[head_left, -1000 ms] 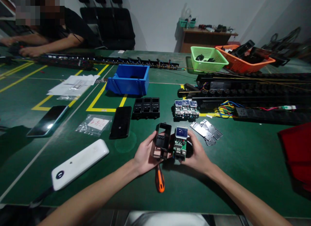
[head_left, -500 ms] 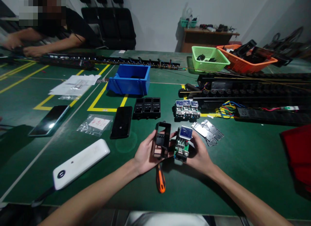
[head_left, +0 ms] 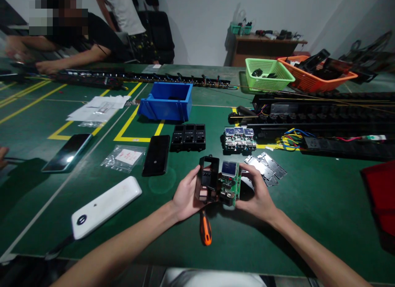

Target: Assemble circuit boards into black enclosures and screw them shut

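So the green circuit board (head_left: pixel 228 184) has swung round more upright since half a second ago, and someone in a white shirt (head_left: pixel 125 11) has popped up at the back. From my remote seat: my right hand (head_left: pixel 258 193) is grasping that board by its edge, just beside the open black housing (head_left: pixel 207 180) gripped in my left hand (head_left: pixel 186 195). Both parts sit above the green table (head_left: pixel 265 248), near an orange-and-black screwdriver (head_left: pixel 205 230).

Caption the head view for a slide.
Left hand holds a black housing; right hand holds a green circuit board.
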Motion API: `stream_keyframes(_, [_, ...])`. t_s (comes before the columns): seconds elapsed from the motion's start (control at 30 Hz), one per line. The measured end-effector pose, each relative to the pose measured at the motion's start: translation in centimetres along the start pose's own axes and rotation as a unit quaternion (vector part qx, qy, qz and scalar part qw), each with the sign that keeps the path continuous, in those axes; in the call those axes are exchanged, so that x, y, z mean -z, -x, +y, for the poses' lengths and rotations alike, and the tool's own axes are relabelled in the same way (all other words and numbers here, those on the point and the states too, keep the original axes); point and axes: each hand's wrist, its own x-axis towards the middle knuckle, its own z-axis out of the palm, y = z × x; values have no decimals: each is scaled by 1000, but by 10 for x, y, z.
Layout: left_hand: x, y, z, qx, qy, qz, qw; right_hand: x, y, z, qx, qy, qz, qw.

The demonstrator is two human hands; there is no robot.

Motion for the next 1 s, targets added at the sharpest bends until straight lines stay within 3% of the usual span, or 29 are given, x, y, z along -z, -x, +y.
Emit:
stream_keyframes(0.27, [7, -2, -2, 6, 5, 13, 1000, 0, -4, -6, -29, -34, -28, 999])
stream_keyframes(0.57, [-5, -1, 5, -11, 27, -4, 1000, 2, -1, -7, -18, -105, 21, 994])
stream_keyframes(0.83, [8, -3, 0, 7, -13, 48, 999, 3, -2, -7, -30, -76, 28, 996])
stream_keyframes(1.0, [8, -3, 0, 21, -18, 38, 999, 3, -1, -8, -19, -64, 32, 997])
